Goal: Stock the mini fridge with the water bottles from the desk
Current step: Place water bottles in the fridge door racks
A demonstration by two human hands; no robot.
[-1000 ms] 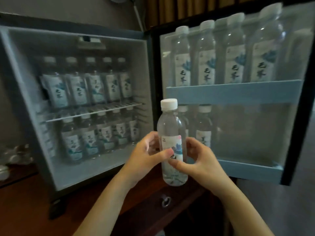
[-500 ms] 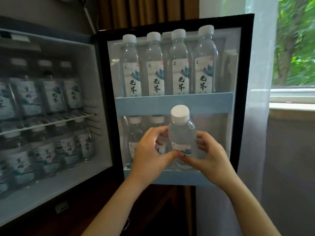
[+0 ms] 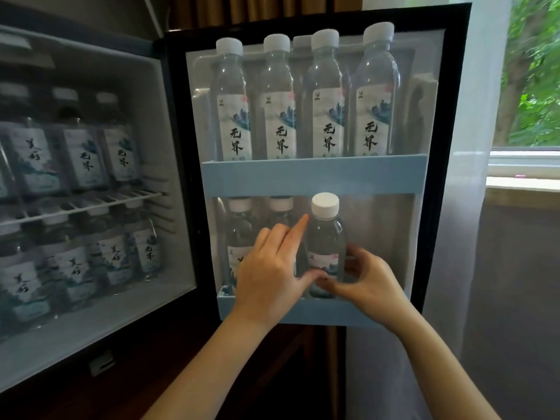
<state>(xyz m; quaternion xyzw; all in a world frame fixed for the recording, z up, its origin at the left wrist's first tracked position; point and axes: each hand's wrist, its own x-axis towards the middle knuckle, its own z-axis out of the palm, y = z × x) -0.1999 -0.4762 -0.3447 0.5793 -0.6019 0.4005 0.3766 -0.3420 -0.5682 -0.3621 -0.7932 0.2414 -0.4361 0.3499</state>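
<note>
A clear water bottle [image 3: 326, 237] with a white cap stands in the lower door shelf [image 3: 318, 310] of the open mini fridge. My right hand [image 3: 368, 283] wraps its lower part from the right. My left hand [image 3: 272, 268] touches it from the left with thumb low and index finger stretched up beside its neck. Two more bottles [image 3: 241, 237] stand to its left in the same shelf, partly hidden by my left hand. The upper door shelf [image 3: 315, 174] holds several bottles.
The fridge cabinet [image 3: 169, 177] at left has bottles on a wire rack [image 3: 91, 204] and on its floor. To the right of the held bottle the lower shelf has room. A sheer curtain [image 3: 472, 207] and a window sill [image 3: 524, 183] lie right of the door.
Both hands carried the bottle from in front of the fridge rightward and into the lower door shelf. My left index finger has lifted off and points upward.
</note>
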